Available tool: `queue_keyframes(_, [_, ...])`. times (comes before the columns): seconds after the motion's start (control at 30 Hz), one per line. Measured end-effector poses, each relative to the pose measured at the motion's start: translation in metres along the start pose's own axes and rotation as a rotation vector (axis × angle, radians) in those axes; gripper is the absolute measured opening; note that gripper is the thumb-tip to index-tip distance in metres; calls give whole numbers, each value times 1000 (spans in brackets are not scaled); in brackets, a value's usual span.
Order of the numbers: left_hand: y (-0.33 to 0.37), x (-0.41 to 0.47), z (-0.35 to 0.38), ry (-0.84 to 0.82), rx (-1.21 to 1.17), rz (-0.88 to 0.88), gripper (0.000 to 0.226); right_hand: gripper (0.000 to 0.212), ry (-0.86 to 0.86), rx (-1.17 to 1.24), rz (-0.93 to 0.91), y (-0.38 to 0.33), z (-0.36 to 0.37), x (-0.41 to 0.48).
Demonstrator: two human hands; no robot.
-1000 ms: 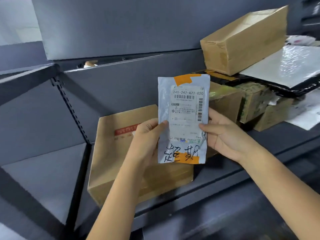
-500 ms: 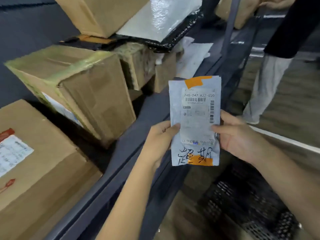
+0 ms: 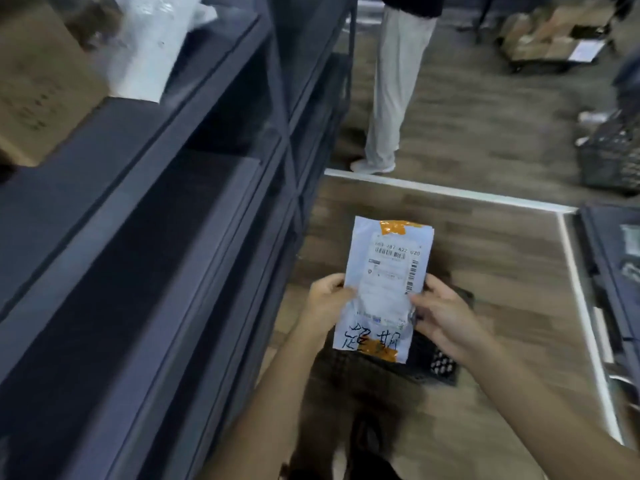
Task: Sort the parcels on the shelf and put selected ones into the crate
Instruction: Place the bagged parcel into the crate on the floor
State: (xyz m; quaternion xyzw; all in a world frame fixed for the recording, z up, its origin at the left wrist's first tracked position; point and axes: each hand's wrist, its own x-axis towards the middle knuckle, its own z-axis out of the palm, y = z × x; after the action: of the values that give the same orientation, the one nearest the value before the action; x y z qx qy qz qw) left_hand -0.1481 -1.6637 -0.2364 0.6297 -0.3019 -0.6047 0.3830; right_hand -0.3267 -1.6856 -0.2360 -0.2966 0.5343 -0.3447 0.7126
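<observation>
Pale grey poly mailer, orange-taped, now swung away from shelf at nine o'clock, held above black mesh crate on floor. Left hand and right hand pinching opposite edges, fingers closed. Drop into crate likely next.

A wooden floor crossed by a white line. Another person's legs in pale trousers stand beyond it. Far right, a dark basket; behind, blurred cardboard boxes.
</observation>
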Motion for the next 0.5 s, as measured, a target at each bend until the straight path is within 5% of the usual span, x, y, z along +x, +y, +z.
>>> queue_keyframes(0.5, [-74,169,29,-121,145,-225,45,29,347,23,271,86,-56,152])
